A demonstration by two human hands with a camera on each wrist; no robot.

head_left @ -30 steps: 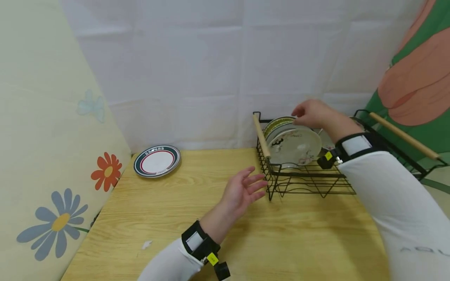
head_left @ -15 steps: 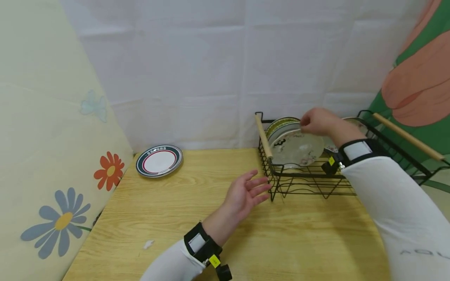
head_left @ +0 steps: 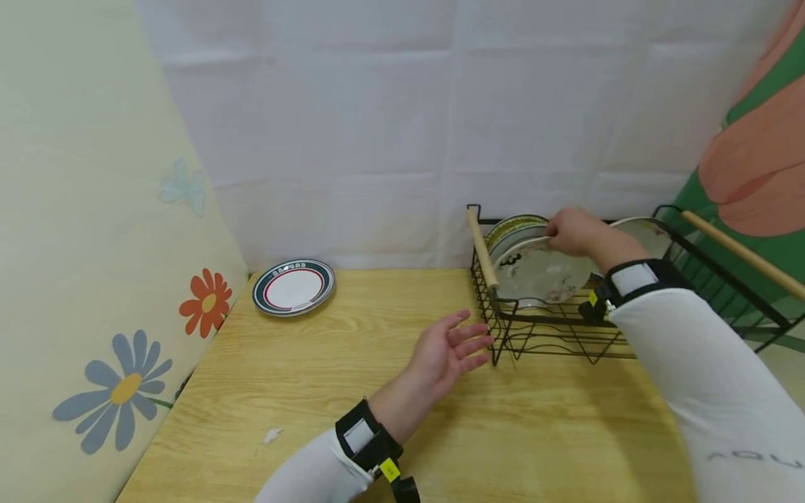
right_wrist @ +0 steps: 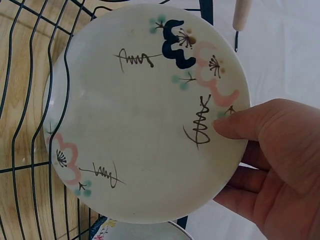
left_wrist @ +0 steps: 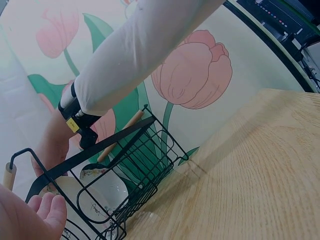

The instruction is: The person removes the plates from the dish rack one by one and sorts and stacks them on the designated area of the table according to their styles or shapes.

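My head feed looks forward and down from above; my left-wrist feed, low and sideways, shares its rectangular black wire rack (left_wrist: 107, 142); my right-wrist feed closely faces a round, cream, flower-painted plate (right_wrist: 140, 120).

On the right sleeve (head_left: 711, 381), at four o'clock in the head view, grey letters seemed to read "AQU", running to the edge. White characters at twelve o'clock on the dark-rimmed plate (head_left: 293, 288) were too small to read. The left yellow tag (head_left: 390, 469), at six o'clock, was illegible; brown scrawls on the floral plate (right_wrist: 145, 115) spelled nothing readable.
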